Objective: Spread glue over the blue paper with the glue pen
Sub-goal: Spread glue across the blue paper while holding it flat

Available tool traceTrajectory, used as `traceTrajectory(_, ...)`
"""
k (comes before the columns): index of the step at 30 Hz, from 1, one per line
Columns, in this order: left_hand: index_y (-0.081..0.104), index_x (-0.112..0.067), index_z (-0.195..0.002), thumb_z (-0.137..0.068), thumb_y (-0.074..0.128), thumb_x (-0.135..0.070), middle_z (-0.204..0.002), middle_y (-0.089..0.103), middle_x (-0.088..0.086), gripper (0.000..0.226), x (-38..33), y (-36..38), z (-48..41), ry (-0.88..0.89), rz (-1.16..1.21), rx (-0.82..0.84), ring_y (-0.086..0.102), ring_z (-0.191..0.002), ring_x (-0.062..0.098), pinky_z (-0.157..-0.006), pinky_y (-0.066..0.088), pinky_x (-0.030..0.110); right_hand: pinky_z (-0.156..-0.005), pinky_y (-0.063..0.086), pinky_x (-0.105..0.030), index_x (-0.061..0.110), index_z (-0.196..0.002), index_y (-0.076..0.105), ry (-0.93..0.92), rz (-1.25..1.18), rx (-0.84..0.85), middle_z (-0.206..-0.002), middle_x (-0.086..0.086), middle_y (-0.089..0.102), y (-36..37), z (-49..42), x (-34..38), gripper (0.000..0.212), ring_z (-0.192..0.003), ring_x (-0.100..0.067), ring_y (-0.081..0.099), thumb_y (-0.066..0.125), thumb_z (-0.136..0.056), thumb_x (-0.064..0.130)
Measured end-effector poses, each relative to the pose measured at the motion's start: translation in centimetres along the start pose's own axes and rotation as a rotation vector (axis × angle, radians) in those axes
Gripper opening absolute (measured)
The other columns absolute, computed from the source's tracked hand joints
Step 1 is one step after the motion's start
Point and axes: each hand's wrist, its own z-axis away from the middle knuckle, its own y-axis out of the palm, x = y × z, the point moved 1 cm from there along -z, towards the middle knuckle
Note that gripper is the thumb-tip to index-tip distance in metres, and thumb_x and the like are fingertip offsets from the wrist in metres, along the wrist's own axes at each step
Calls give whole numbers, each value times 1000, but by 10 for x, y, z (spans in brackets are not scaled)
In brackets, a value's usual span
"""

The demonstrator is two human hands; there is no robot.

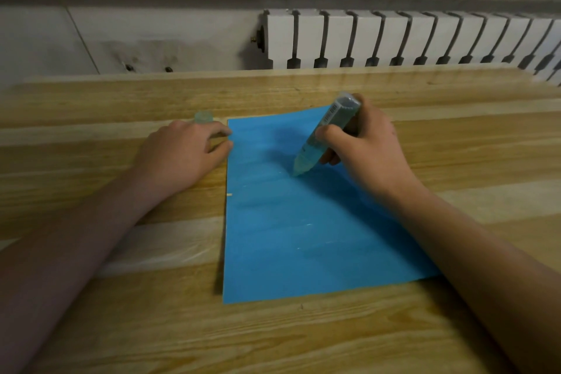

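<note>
A blue paper (291,231) lies flat on the wooden table (151,328), long side running away from me. My right hand (364,146) grips a clear glue pen (321,136), tilted, with its tip touching the upper middle of the sheet. Faint shiny streaks show on the paper below the tip. My left hand (185,152) rests on the table at the sheet's upper left corner, its fingertips touching the paper's edge. The pen's clear cap (204,116) stands on the table just beyond my left hand.
A white radiator (409,39) and a grey wall run behind the table's far edge. Bare wood surrounds the paper to the left, right and front.
</note>
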Motion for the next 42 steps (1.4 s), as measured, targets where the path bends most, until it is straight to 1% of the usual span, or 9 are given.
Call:
traceTrajectory(6,65,-36,-115,-87,50,-52,-61,51,-15,35,2,1,0,3,4,-4,52,-67,18,-58,35,30,-57,58,-24,20,-94,57,-18,16,-6,-87,-4,73,-2,-1,-1,17,-66,-12,73,67,-82,27)
traceTrajectory(12,64,-38,-116,-87,49,-55,-73,58,-4,37,3,2,-1,8,-8,0,63,-81,28,-64,43,34,-58,59,-26,16,-97,58,-22,40,-10,-87,-5,73,-4,-5,-3,17,-65,-12,74,67,-85,23)
traceTrajectory(21,64,-38,-115,-87,50,-54,-70,50,-6,35,3,2,0,10,-10,-6,62,-79,27,-61,39,32,-54,60,-29,18,-85,58,-47,69,-33,-74,-1,72,-7,-7,-5,13,-59,-10,72,65,-79,28)
traceTrajectory(27,64,-38,-117,-88,50,-54,-72,54,-5,35,4,2,0,12,-13,-11,62,-83,28,-63,38,32,-55,62,-33,21,-85,57,-59,66,-32,-76,-1,70,-10,-9,-6,12,-59,-9,71,65,-80,27)
traceTrajectory(30,63,-39,-117,-88,49,-54,-73,53,-6,36,4,3,0,10,-11,-5,62,-83,28,-63,38,32,-54,59,-28,22,-84,56,-57,56,-27,-78,-2,69,-11,-9,-5,12,-60,-9,69,64,-79,28)
traceTrajectory(33,64,-39,-116,-87,49,-55,-74,56,-4,36,4,3,0,9,-12,-5,63,-83,28,-63,38,32,-55,55,-22,22,-84,55,-45,44,-35,-82,-5,68,-12,-9,-4,14,-64,-12,67,64,-77,29)
traceTrajectory(37,63,-39,-117,-88,49,-55,-82,66,2,36,4,2,0,10,-5,-4,63,-86,29,-66,44,35,-57,59,-24,23,-87,55,-39,70,-30,-85,-4,69,-15,-8,-6,13,-72,-19,71,66,-81,25)
traceTrajectory(40,64,-37,-116,-87,49,-53,-71,55,-3,36,2,1,0,0,10,3,61,-81,28,-63,41,33,-60,61,-24,23,-92,57,-27,77,-31,-91,-7,71,-19,-9,-8,12,-80,-24,74,67,-85,24)
traceTrajectory(42,65,-36,-116,-86,49,-52,-67,51,-6,37,1,0,0,-9,17,10,61,-80,28,-63,41,34,-64,64,-32,20,-95,59,-17,86,-37,-94,-8,73,-20,-10,-9,20,-82,-26,74,66,-80,30)
